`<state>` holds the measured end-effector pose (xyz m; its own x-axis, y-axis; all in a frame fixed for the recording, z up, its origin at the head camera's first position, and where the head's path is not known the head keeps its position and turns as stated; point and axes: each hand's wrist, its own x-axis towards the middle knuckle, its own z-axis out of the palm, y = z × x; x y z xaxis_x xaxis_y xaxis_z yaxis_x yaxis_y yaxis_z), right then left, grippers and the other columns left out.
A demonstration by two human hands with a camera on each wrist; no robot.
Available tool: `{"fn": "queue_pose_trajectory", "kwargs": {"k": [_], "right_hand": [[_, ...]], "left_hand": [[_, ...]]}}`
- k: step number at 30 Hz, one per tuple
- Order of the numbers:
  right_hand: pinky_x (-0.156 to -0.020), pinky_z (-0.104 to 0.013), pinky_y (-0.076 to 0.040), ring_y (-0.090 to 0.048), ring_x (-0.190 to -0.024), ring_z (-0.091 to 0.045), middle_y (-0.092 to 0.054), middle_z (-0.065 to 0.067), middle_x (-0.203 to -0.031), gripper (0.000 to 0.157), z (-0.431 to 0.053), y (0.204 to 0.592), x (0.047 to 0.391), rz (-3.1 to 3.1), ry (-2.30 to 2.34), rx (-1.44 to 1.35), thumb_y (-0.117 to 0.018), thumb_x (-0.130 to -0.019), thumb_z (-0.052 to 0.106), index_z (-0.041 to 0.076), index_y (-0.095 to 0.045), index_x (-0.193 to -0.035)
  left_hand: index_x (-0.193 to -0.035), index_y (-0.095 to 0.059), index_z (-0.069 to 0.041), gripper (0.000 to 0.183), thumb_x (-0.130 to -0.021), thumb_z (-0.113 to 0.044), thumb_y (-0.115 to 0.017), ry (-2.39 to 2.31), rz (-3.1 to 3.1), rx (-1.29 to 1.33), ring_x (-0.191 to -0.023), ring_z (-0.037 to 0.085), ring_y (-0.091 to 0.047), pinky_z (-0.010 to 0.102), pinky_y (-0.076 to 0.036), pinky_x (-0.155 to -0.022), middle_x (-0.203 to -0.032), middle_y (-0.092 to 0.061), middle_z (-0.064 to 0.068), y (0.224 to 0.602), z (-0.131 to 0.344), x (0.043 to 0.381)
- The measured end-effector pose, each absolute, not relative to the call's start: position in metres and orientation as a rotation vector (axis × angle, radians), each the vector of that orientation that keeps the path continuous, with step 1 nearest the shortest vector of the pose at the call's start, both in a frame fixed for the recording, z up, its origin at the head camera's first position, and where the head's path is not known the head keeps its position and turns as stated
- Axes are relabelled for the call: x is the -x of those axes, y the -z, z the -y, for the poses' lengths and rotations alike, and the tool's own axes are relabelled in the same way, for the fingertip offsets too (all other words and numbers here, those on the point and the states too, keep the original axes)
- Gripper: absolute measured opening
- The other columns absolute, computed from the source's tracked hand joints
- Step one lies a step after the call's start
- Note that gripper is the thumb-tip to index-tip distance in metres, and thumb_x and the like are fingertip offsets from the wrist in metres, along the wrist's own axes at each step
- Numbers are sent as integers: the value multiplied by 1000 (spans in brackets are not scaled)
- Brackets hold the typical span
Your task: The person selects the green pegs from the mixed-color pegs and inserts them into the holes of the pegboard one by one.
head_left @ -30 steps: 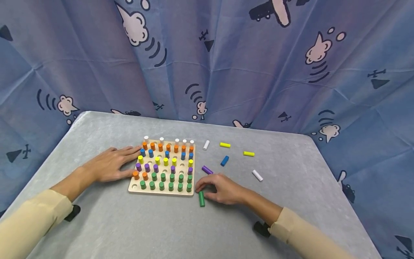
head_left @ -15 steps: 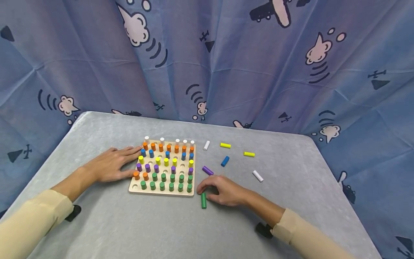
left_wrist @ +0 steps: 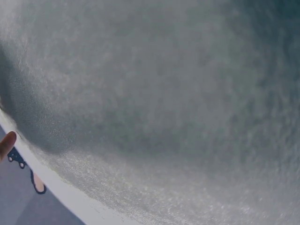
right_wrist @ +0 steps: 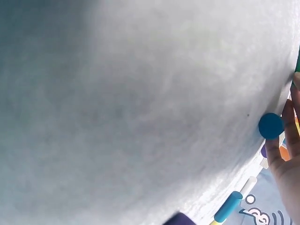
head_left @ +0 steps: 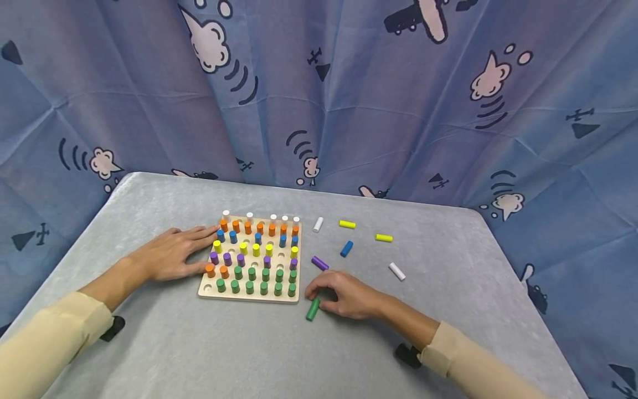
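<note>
A square wooden pegboard [head_left: 234,296] stands on the grey table, filled with several rows of white, orange, blue, yellow, purple and green pegs. My left hand [head_left: 166,255] lies with relaxed, spread fingers along its left edge, fingertips right at the rim. To the right of the board, my right hand [head_left: 344,293] pinches the upper end of a green peg [head_left: 312,310] between thumb and fingers; the peg slants down to the left. In the right wrist view, the round end of a blue peg [right_wrist: 271,125] shows against the fingers of this hand.
A purple peg [head_left: 320,262] lies just beyond my right hand. Farther back and right lie a blue peg [head_left: 346,248], yellow pegs [head_left: 384,238] and white pegs [head_left: 397,271]. A patterned curtain [head_left: 319,111] hangs behind the table.
My right hand has shifted slightly right and nearer, away from the board. The green peg in it has turned, its lower end swinging left. The left hand has stayed in place.
</note>
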<state>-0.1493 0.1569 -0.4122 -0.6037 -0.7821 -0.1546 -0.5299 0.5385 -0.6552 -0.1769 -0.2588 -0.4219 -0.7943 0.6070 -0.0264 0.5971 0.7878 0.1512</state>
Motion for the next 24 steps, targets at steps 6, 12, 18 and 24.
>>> {"fn": "queue_pose_trajectory", "kwargs": {"k": [6,12,18,24], "right_hand": [[-96,-30,-49,-61,-102,-6,-69,8,-108,27,-157,411,151,-2372,806,1025,-71,-90,2,13,-71,-114],[-93,-33,-51,-62,-99,-10,-69,8,-104,26,-159,406,152,-2386,851,1004,-73,-89,3,12,-70,-113],[-93,-37,-51,-63,-97,-10,-70,4,-102,28,-158,398,154,-2414,869,1028,-74,-88,3,8,-69,-116],[-94,-40,-51,-64,-99,-10,-72,-1,-104,30,-154,395,156,-2423,887,1047,-74,-88,3,6,-68,-117]], "left_hand": [[-150,-44,-6,72,-99,-56,-50,-208,-2906,-991,-139,39,-41,63,-40,-98,-159,-34,10,423,259,178],[-151,-43,-6,72,-99,-55,-50,-211,-2905,-993,-139,39,-41,63,-40,-99,-160,-34,10,424,260,178],[-151,-43,-7,72,-99,-56,-50,-220,-2904,-989,-139,40,-40,63,-39,-100,-160,-34,10,424,260,178],[-151,-42,-7,73,-98,-57,-50,-221,-2904,-976,-140,39,-40,63,-38,-101,-160,-33,9,426,260,179]]}}
